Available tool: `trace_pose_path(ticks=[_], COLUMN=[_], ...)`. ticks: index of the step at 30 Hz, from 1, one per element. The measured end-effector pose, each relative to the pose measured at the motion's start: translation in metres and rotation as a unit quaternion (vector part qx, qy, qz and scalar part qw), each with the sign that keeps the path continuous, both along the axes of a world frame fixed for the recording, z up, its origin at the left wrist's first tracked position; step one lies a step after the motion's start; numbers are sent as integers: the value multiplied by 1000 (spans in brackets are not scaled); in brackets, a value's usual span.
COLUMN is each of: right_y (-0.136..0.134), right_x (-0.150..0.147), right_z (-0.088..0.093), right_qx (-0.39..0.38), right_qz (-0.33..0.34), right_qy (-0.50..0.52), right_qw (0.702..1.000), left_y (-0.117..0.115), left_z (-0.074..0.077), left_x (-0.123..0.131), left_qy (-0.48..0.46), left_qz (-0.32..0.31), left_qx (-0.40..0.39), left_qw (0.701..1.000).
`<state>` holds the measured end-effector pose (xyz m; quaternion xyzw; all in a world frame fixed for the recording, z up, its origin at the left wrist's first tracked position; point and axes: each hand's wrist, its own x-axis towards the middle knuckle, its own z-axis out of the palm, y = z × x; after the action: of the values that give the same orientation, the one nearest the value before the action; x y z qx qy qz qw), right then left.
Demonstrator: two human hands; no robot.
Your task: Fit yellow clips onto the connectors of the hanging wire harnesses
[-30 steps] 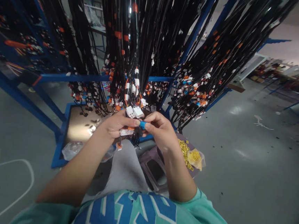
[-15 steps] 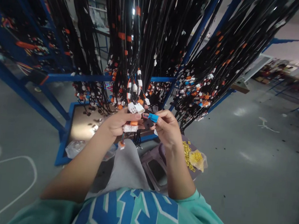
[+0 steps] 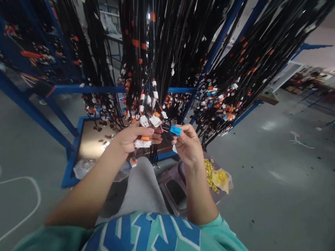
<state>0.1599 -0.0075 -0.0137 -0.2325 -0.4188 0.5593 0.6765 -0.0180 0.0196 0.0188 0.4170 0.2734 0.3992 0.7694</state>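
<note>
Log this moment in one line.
left grip: on white-and-orange connector cluster | right grip: on blue connector | black connector: below blue one | yellow pieces: beside right forearm | black cables: hanging ahead

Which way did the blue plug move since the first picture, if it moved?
Yes, the blue plug moved right and up, closer to the rack's blue rail.

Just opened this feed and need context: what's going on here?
A person's right hand pinches a blue connector, with a black connector close beside it. The left hand holds a bunch of white and orange connectors. Black cables hang at a blue rack in front; small yellow parts lie to the right.
</note>
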Motion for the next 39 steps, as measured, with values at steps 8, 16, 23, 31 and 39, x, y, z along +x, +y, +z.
trace_pose_path(ticks=[8,16,23,31,39], right_y=[2,6,11,12,1], right_x=[-1,-21,-28,-32,-37], right_z=[-9,-35,-38,-34,-34], right_qx=[-32,-111,-131,-286,-275], right_qz=[37,139,155,231,276], right_qy=[18,106,119,227,184], right_qw=[999,978,972,902,902], left_y=[-1,0,-4,-4,1], left_z=[3,0,5,7,2], left_x=[-1,3,2,-2,-5], left_qy=[13,2,7,-3,-45], left_qz=[16,32,28,-22,-66], left_qx=[-12,-3,-3,23,0], left_qw=[1000,999,1000,1000,997])
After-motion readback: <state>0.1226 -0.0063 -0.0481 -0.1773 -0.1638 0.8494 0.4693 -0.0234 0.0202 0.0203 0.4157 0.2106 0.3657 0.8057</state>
